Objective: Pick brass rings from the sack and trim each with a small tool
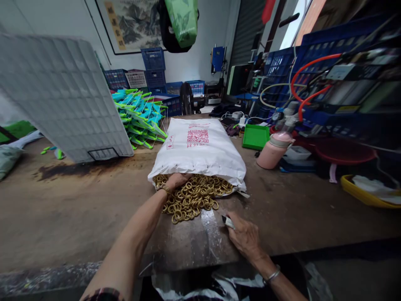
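Observation:
A white woven sack (200, 154) with a red QR code print lies on the wooden table, its mouth towards me. Gold-coloured rings (191, 200) spill out of it onto the tabletop. My left hand (178, 180) reaches into the mouth among the rings; the sack's edge and the rings hide its fingers. To the right of the spilled rings, just above the table, my right hand (246, 234) is closed around a small pale-handled tool (228, 222) with a black tip, perhaps a utility knife. The tool is apart from the rings and the sack.
A grey ribbed panel (72, 100) leans at the left, beside a pile of green and blue plastic pieces (140, 117). To the right stand a pink bottle (272, 150), a green tray (256, 137) and a yellow tray (366, 194). Blue crates (153, 69) are stacked behind.

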Action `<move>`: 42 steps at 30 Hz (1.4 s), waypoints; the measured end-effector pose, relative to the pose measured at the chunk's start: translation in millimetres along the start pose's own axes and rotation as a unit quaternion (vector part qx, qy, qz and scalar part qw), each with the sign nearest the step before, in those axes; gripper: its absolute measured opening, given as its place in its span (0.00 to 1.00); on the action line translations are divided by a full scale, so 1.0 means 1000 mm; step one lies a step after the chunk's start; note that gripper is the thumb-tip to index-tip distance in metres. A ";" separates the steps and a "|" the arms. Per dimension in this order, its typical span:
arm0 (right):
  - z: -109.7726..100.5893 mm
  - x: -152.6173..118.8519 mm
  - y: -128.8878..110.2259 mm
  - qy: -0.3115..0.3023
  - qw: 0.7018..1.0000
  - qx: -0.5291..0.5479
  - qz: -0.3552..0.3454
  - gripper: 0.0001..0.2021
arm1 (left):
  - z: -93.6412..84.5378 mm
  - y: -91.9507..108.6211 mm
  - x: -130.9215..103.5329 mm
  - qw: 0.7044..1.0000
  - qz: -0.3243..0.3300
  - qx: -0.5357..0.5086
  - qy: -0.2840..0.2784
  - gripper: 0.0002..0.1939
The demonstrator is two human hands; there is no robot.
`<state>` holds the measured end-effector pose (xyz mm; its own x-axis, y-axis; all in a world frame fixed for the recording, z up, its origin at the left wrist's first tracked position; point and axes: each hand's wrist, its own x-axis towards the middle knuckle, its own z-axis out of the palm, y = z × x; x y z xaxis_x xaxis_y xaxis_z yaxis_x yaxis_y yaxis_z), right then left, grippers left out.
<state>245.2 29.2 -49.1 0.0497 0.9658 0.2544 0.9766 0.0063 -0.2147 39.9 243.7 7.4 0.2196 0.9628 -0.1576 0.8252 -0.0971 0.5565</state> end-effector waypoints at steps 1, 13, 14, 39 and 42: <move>0.000 0.002 -0.002 0.001 1.000 0.007 -0.003 0.11 | 0.003 0.003 -0.004 1.000 0.008 0.014 0.001 0.20; 0.008 0.017 -0.013 0.082 0.988 0.131 -0.013 0.19 | 0.025 0.022 -0.053 0.987 0.080 0.126 0.051 0.28; 0.009 0.019 -0.013 0.090 0.985 0.145 -0.010 0.19 | 0.026 0.023 -0.057 0.986 0.086 0.130 0.056 0.27; 0.017 0.056 -0.025 0.090 0.987 0.114 0.064 0.14 | 0.004 -0.032 -0.079 0.963 0.103 0.185 0.169 0.20; 0.018 0.053 -0.020 0.120 0.979 0.158 0.038 0.13 | 0.008 -0.025 -0.087 0.965 0.152 0.162 0.144 0.19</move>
<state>224.3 84.4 -48.0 0.2050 0.8780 0.4326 0.8565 0.0530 -0.5135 4.2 160.6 0.3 0.3614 0.9034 0.2308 0.8750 -0.4141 0.2509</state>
